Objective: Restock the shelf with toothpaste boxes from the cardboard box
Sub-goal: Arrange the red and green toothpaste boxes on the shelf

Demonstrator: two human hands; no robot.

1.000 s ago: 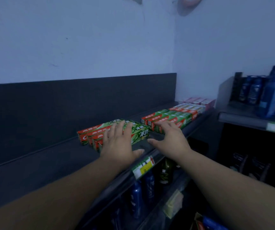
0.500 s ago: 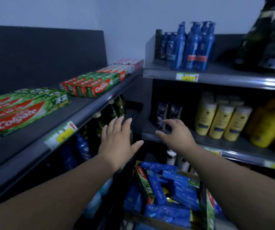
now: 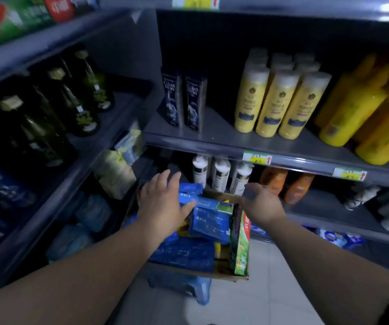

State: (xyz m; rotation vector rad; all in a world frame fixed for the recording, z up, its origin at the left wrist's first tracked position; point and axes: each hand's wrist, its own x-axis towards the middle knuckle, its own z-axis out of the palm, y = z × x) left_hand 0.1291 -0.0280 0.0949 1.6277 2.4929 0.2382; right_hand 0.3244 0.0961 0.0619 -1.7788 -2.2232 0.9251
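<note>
A cardboard box (image 3: 203, 274) sits low in front of me on a blue stool (image 3: 188, 289). It is full of blue toothpaste boxes (image 3: 208, 221), with a green and red toothpaste box (image 3: 240, 245) standing at its right side. My left hand (image 3: 161, 202) hovers over the box's left part, fingers spread, thumb by a blue box. My right hand (image 3: 260, 204) hangs above the box's far right corner, fingers loosely bent, holding nothing. Red and green toothpaste boxes (image 3: 12, 17) lie on the top shelf (image 3: 48, 41) at upper left.
Dark green bottles (image 3: 81, 95) fill the left middle shelf. Two dark shampoo bottles (image 3: 184, 102) and yellow bottles (image 3: 280, 99) stand on the right shelf. White bottles (image 3: 221, 177) and orange bottles (image 3: 285, 186) sit lower down. Pale floor tiles (image 3: 266, 289) lie to the right of the stool.
My view has swung from the top shelf down to the cardboard box. Both hands left the shelved toothpaste boxes and dropped to just above the box, still holding nothing.
</note>
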